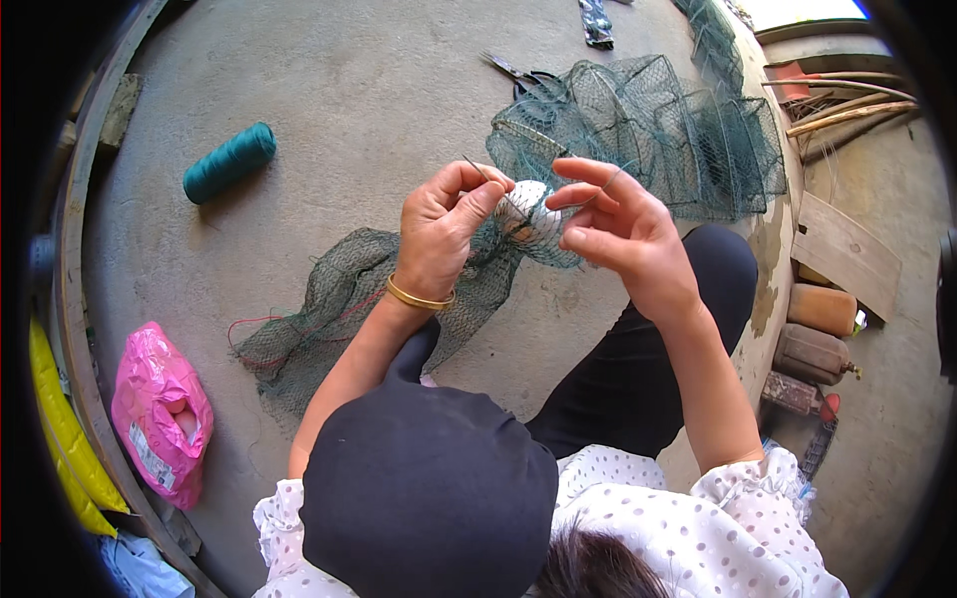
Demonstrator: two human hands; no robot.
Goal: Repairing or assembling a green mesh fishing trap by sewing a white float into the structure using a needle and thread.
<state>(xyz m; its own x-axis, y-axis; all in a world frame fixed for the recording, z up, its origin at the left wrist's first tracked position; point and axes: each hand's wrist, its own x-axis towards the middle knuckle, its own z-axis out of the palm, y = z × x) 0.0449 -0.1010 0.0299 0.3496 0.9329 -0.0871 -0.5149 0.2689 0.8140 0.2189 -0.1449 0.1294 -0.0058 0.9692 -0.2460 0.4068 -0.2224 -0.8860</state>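
Note:
My left hand, with a gold bangle at the wrist, pinches a thin dark needle-like tool between thumb and fingers. To its right, my right hand is raised with the fingers bent and apart; a thin green thread runs across them. Below and between both hands is a dark green fishing net, stretched over a white rounded thing that I cannot make out fully. Red cord runs through the net's left end. Its framed part spreads over the floor at the far right.
A teal spool of twine lies at the far left. Scissors rest beside the net. A pink plastic bag sits near left. Sticks, a board and dirty containers are along the right.

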